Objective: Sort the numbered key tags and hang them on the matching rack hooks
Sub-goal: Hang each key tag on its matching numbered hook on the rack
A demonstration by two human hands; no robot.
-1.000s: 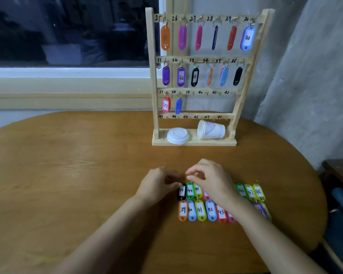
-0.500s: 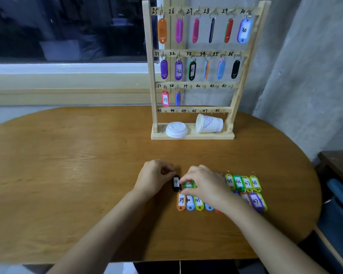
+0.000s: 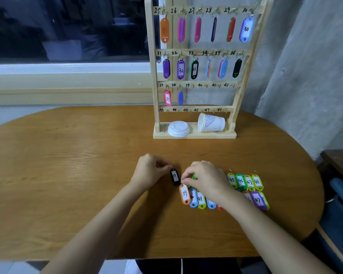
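Observation:
A wooden key rack [image 3: 246, 76] stands at the table's far side, with hooks numbered 25 to 48. Tags hang on 25 to 38; hooks from 39 on are bare. My left hand [image 3: 149, 171] pinches the top of a black tag marked 39 [image 3: 175, 177]. My right hand [image 3: 206, 180] pinches the ring of an orange tag marked 39 [image 3: 184, 194], just below the black one. Several more tags lie in two rows under and right of my right hand, among them a yellow-green tag marked 41 [image 3: 200, 200] and a green tag marked 46 [image 3: 240, 180].
A white lid stack [image 3: 178, 129] and a tipped paper cup [image 3: 211, 123] lie on the rack's base. The round wooden table [image 3: 67, 165] ends near my body. A window sill runs behind, a grey wall to the right, a dark side table [image 3: 339, 165] at far right.
My left hand has drawn the black tag a little left, out of the row. My right hand has shifted left over the rows, its fingertips now at the orange tag's ring.

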